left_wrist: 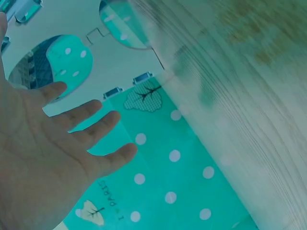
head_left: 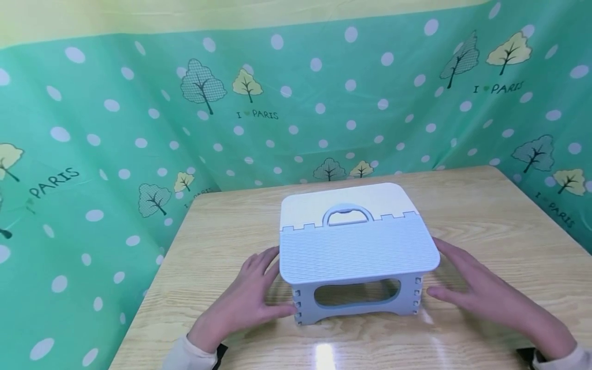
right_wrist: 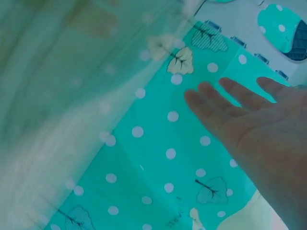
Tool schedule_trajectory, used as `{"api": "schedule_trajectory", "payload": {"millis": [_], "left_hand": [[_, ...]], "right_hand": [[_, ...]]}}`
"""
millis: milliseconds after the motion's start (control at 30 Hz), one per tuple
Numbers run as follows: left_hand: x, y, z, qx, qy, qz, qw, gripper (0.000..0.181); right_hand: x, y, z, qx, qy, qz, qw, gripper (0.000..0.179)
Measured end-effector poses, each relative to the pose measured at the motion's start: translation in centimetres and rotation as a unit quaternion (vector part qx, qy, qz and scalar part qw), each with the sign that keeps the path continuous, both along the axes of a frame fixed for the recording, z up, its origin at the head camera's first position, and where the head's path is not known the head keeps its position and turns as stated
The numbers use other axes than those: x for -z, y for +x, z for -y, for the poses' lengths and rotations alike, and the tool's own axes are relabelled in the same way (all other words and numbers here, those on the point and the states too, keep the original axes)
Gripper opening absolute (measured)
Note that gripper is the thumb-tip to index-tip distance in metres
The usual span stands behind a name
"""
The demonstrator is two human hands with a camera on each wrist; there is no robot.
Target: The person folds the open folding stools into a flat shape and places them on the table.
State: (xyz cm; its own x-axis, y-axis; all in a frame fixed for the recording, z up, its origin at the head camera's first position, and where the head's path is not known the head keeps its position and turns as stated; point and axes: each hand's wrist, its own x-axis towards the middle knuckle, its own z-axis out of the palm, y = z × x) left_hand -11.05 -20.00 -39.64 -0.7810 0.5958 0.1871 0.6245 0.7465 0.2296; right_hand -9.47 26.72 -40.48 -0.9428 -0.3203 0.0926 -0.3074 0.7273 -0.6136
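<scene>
A folding step stool (head_left: 356,246) stands upright on its legs on the wooden table, its top part white and part light blue with a blue carry handle (head_left: 348,211) lying flat in the middle. My left hand (head_left: 247,295) is at the stool's left side, fingers by the top's edge and thumb near the front leg panel. On the other side my right hand (head_left: 476,285) has its fingers at the top's right edge and its thumb a little off the front leg. In both wrist views the fingers of the left hand (left_wrist: 62,139) and right hand (right_wrist: 249,115) are spread and relaxed beside the stool's side panels.
The pale wood table (head_left: 222,231) reaches back to a green curtain (head_left: 259,128) with white dots, trees and lettering. Curtain also hangs along the left and right sides. Light glares off the table's front part.
</scene>
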Motion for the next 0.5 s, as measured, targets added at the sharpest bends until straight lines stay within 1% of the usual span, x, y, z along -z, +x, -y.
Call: {"api": "schedule_trajectory", "payload": {"millis": [233, 400, 433, 500], "left_hand": [[-0.1, 0.3, -0.5, 0.023, 0.023, -0.015, 0.9993, 0.100], [0.0, 0.5, -1.0, 0.037, 0.027, -0.030, 0.9985, 0.100], [0.0, 0.5, -1.1, 0.041, 0.030, -0.034, 0.9981, 0.100], [0.0, 0.5, -1.3, 0.060, 0.050, -0.030, 0.9965, 0.099]], "right_hand": [[-0.2, 0.3, 1.3, -0.020, -0.022, 0.004, 0.9995, 0.092], [-0.2, 0.3, 2.3, -0.037, -0.028, -0.008, 0.9989, 0.098], [-0.2, 0.4, 2.5, -0.043, -0.031, -0.012, 0.9985, 0.099], [-0.1, 0.4, 2.8, -0.052, -0.036, -0.016, 0.9979, 0.100]]}}
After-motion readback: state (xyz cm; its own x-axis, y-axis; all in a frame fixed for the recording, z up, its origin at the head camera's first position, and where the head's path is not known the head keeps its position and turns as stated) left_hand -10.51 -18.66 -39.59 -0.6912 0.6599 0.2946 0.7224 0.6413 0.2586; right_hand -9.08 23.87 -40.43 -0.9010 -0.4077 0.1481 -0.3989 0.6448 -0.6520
